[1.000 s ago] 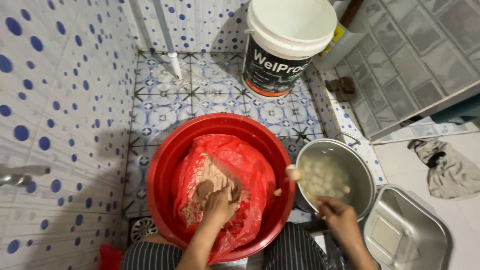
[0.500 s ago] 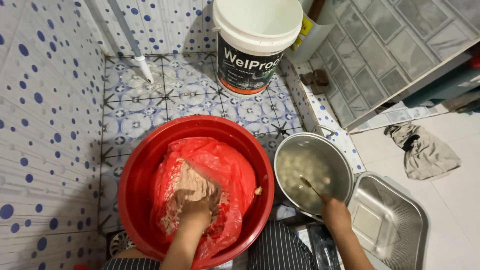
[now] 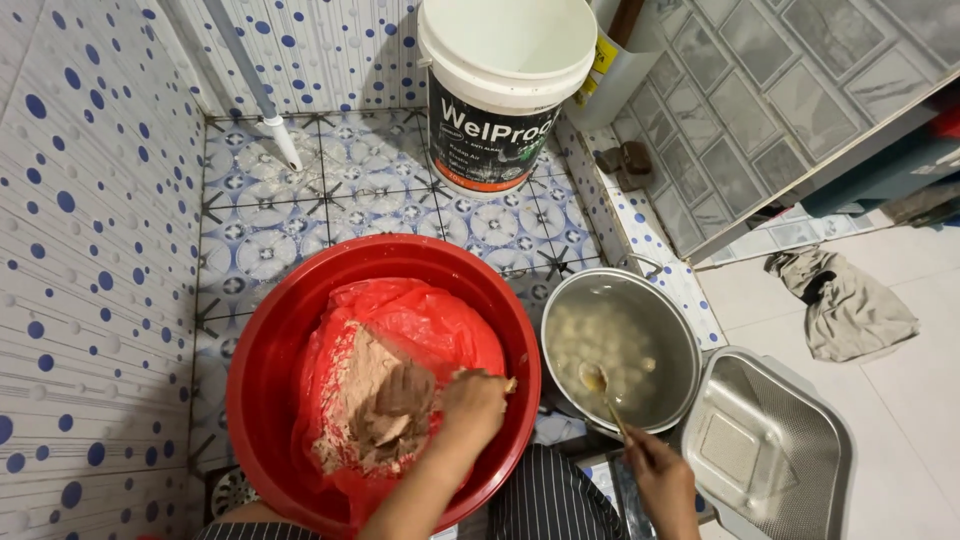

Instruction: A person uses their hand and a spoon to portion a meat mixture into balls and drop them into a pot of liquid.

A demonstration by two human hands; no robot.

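Observation:
A big red basin [image 3: 262, 350] stands on the tiled floor, lined with a red plastic bag [image 3: 440, 330] that holds a brownish paste [image 3: 375, 400]. My left hand [image 3: 470, 405] is curled shut over the basin's right side, with a bit of paste between its fingers. My right hand [image 3: 655, 475] grips a spoon [image 3: 600, 390] whose bowl dips into a steel pot [image 3: 672, 330] of cloudy water with several pale balls in it. The pot sits just right of the basin.
A white plastic bucket [image 3: 505, 95] stands behind the basin. A square steel tray [image 3: 800, 445] lies at the right of the pot. A white pipe [image 3: 262, 100] leans in the corner. A crumpled grey cloth [image 3: 850, 305] lies on the floor at right.
The spoon, earlier lifted with a ball near the basin's rim, now dips in the pot's water. My left hand has risen from the paste toward the basin's right side.

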